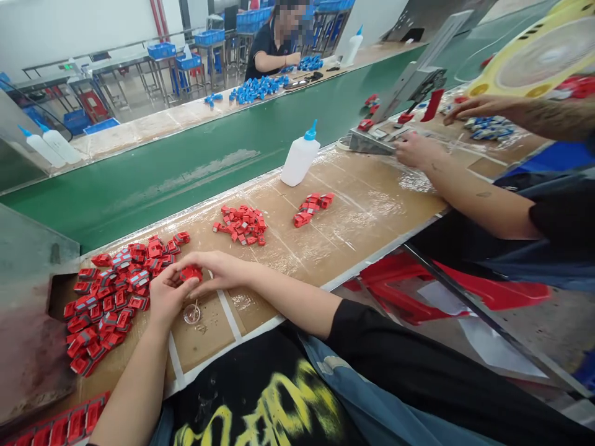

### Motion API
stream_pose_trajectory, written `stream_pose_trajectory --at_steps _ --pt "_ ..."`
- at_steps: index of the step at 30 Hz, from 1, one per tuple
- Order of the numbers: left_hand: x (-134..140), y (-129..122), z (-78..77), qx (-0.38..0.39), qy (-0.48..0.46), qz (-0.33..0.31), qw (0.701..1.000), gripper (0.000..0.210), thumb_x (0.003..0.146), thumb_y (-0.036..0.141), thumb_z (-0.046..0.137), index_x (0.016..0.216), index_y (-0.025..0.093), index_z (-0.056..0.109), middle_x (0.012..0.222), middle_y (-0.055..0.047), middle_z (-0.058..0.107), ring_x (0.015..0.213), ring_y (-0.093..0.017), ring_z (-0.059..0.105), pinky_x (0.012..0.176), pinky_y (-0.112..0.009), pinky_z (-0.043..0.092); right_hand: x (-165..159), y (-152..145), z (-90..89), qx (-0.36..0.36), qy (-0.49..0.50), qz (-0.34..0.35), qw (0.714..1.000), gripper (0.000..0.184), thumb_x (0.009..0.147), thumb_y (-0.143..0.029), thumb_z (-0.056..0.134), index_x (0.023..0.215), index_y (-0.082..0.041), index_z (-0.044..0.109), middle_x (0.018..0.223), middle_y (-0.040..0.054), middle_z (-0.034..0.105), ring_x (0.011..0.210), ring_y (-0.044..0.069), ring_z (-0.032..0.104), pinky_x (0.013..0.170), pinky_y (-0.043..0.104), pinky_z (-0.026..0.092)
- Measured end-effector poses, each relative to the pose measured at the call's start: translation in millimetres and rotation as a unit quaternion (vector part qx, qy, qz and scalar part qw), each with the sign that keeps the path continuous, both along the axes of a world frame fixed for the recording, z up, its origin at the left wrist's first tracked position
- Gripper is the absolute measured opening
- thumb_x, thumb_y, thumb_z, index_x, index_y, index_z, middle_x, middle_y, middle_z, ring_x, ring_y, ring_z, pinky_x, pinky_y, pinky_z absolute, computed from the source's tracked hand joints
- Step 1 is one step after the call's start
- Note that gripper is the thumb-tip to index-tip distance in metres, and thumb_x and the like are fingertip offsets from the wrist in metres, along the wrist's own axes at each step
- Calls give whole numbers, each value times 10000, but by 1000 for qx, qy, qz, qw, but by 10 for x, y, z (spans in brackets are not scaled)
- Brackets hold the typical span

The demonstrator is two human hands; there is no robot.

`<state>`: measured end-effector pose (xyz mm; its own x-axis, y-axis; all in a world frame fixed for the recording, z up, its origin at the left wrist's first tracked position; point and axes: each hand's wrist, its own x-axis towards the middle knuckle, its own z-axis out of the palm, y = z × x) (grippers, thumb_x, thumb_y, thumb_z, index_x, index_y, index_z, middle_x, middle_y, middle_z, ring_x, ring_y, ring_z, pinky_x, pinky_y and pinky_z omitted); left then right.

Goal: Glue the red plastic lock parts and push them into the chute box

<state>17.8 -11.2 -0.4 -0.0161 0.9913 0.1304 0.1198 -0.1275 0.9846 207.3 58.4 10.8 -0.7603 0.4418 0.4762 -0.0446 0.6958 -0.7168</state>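
Note:
Both of my hands meet over the near left part of the bench, around one small red plastic part (191, 273). My left hand (168, 292) grips it from the left, thumb and fingers closed on it. From the other side my right hand (222, 271) has its fingertips on the same part. Fingers cover much of it, so its details are hidden. Just below the hands stands a small round clear dish (192, 313) with a thin stick in it. A large heap of red parts with grey pieces (109, 297) lies beside my left hand.
A smaller red heap (242, 224) and a few red pieces (312, 209) lie farther right. A white squeeze bottle (300, 158) stands by the green conveyor belt (186, 179). At right, a co-worker's hands (418, 150) work at a hand press (409, 93). Another person (274, 46) sits across.

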Motion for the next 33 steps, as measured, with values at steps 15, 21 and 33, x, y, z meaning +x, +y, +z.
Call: stream_pose_trajectory --at_steps 15,21,33 --pt "-26 -57 184 10 -14 89 996 414 989 520 571 1047 142 729 869 -83 774 574 -138 676 530 -243 535 1542 -200 -192 184 -166 -490 836 503 958 -528 654 1319 -178 642 1221 190 613 1159 350 592 1016 540 504" --pt "-68 -68 114 55 104 70 991 330 953 452 655 1116 171 714 887 -61 767 630 -141 680 606 -267 588 -47 500 -6 92 -133 -260 952 422 961 -232 672 1371 -193 577 1396 152 576 1251 281 594 1058 445 506" --pt "-138 3 75 169 347 40 921 605 910 403 734 1473 284 546 1397 -130 507 885 -173 688 747 -327 604 -94 417 -114 -298 -65 3 952 317 868 -249 710 1154 -155 610 894 20 732 782 142 685 712 245 534"
